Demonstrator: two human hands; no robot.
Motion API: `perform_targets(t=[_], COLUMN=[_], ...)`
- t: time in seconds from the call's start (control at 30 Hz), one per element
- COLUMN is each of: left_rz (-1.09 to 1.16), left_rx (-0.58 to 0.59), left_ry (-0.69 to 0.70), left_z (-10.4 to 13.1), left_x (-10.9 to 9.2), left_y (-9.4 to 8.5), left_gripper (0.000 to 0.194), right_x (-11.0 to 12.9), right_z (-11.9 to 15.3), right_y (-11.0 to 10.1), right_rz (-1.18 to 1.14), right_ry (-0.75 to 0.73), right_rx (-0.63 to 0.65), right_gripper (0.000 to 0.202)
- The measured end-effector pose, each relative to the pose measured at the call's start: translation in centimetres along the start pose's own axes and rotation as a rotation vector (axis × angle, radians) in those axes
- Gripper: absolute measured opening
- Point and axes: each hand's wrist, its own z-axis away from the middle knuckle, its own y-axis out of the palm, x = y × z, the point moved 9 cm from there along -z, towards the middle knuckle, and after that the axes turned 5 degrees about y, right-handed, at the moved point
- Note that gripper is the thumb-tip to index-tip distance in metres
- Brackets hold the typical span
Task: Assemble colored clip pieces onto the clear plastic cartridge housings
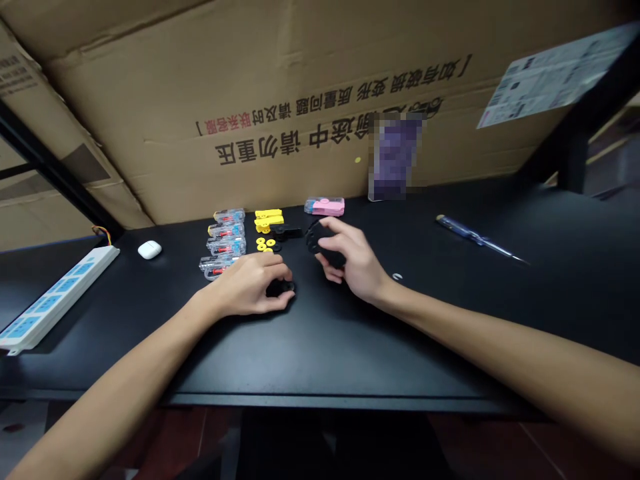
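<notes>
Fingers of left hand [247, 283] nearly closed around a small black piece [278, 289], low by the worktop [320, 360], right hand [357, 260] with bent fingers gripping a bigger black part [331, 256], yellow rings [261, 247] farther, pink toy [327, 208] behind, brown cardboard [280, 183] last.

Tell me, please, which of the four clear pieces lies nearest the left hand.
The frontmost clear piece, at the row's near end: the left hand partly hides it, while the other three lie farther back.

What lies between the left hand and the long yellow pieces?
In the head view, small yellow discs and a dark bit beside them lie between the left hand and the long yellow pieces.
</notes>
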Motion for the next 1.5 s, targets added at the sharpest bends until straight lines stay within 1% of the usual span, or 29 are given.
perform_targets(t=[0.03, 0.1, 0.17, 0.2, 0.27, 0.4, 0.53, 0.67, 0.83, 0.93, 1.03, 1.07, 1.17, 1.2, 1.27, 1.33, 1.5], left_rz=[-0.019, -0.07, -0.138, -0.17, -0.21, -0.194, -0.15, -0.125, -0.118, -0.122, -0.141, -0.153, -0.212, -0.232, -0.269, -0.303, -0.31], left_rx=[-0.082, -0.287, -0.474, -0.536, -0.589, -0.556, -0.519, -0.517, -0.511, -0.487, -0.396, -0.361, -0.307, -0.274, -0.202, -0.171, -0.172], left_ry=[0.026, 0.07, 0.097, 0.11, 0.135, 0.13, 0.104, 0.089, 0.056, 0.038, -0.009, -0.042, -0.158, -0.187, -0.213, -0.212, -0.177], left_z=[0.0, 0.2, 0.7, 0.9, 1.0, 0.8, 0.7, 0.9, 1.0, 1.0, 1.3, 1.6, 3.0, 3.4, 4.0, 4.2, 3.9], left_x=[-0.2, -0.7, -1.1, -1.3, -1.7, -1.5, -1.0, -0.7, -0.4, 0.0, 1.5, 2.4, 5.6, 6.5, 7.7, 8.0, 7.0], left_y=[-0.6, -2.3, -4.0, -4.5, -4.8, -4.2, -3.6, -3.6, -3.4, -3.1, -2.7, -2.7, -3.3, -3.4, -3.4, -3.4, -2.9], left_gripper=[0.02, 0.017, 0.014, 0.013, 0.013, 0.015, 0.017, 0.016, 0.019, 0.024, 0.034, 0.034, 0.027, 0.028, 0.035, 0.039, 0.041], right_x=[-0.5, -1.6, -2.3, -2.5, -2.8, -3.3, -3.3, -3.3, -2.8, -2.6, -2.6, -2.7, -3.1, -3.1, -3.2, -3.2, -3.1], right_z=[-0.1, -0.1, 0.0, 0.1, 0.4, 0.7, 0.7, 0.5, 0.6, 0.6, 0.3, 0.1, -0.4, -0.5, -0.7, -0.6, -0.4], right_y=[0.4, 1.3, 2.1, 2.5, 3.2, 3.5, 3.8, 3.5, 4.0, 3.9, 3.4, 3.2, 2.5, 2.3, 2.0, 1.9, 2.4], right_rz=[0.039, 0.094, 0.091, 0.074, 0.027, -0.038, -0.031, -0.045, -0.027, 0.003, 0.055, 0.077, 0.118, 0.117, 0.105, 0.1, 0.148], right_ry=[0.048, 0.151, 0.211, 0.226, 0.249, 0.296, 0.272, 0.277, 0.267, 0.272, 0.27, 0.266, 0.254, 0.25, 0.244, 0.241, 0.234], right_rx=[0.031, 0.093, 0.157, 0.19, 0.253, 0.287, 0.332, 0.297, 0.329, 0.296, 0.261, 0.251, 0.226, 0.217, 0.196, 0.186, 0.223], right_gripper=[0.018, 0.016, 0.017, 0.018, 0.02, 0.025, 0.029, 0.03, 0.023, 0.022, 0.022, 0.022, 0.023, 0.023, 0.022, 0.024, 0.037])
